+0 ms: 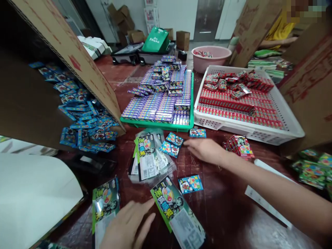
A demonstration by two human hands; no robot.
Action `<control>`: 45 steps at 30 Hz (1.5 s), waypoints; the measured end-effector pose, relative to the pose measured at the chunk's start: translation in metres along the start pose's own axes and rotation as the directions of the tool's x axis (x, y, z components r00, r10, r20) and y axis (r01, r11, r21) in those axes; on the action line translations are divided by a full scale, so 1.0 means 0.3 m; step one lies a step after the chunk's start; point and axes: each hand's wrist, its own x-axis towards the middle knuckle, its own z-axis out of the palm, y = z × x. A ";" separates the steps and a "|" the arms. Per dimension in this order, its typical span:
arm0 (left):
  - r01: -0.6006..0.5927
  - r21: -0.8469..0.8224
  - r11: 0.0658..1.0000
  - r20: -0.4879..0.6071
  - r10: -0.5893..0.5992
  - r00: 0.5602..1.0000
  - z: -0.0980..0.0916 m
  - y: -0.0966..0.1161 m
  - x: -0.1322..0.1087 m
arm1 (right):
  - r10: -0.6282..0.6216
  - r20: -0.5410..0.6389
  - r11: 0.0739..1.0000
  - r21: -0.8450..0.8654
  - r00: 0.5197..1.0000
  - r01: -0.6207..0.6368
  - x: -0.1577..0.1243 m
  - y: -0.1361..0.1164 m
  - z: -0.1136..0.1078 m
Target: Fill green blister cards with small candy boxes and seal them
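Note:
My left hand [129, 224] hovers low in front, thumb and index finger apart, between a green-and-black printed package [105, 199] and another such package [178, 214]; nothing shows in it. My right hand [204, 150] reaches in from the right, its fingertips at the edge of two blue candy packets [172, 143]. Whether its fingers hold anything is too small to tell. One blue packet [190, 184] lies below it, and another [197, 133] lies above it near the green tray. Left of the two packets is a stack of printed packages in clear sleeves [149, 157].
A green tray [155, 125] holds purple boxes; a white crate [223, 125] holds red boxes. Blue packets [85, 117] are heaped in a carton at left. Red packets [240, 147] and green packets [313, 169] lie at right. Behind stands a pink basin [210, 60]; a person's arm shows upper right.

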 end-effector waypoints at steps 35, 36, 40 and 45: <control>-0.099 0.197 0.975 0.505 -0.015 0.863 0.253 0.372 0.580 | 0.704 0.003 0.666 0.348 0.711 -0.661 -0.824 -0.257 0.100; -0.068 0.215 0.974 0.496 -0.049 0.867 0.247 0.380 0.591 | 0.621 -0.041 0.754 0.306 0.783 -0.581 -0.822 -0.235 0.074; 0.024 0.025 0.999 0.544 -0.034 0.838 0.225 0.353 0.643 | 0.223 0.030 0.919 0.328 0.974 -0.221 -0.771 -0.118 0.041; 0.058 -0.366 0.929 0.742 0.253 0.621 0.219 0.256 0.711 | 0.042 0.154 0.931 0.352 0.987 -0.094 -0.700 -0.016 0.065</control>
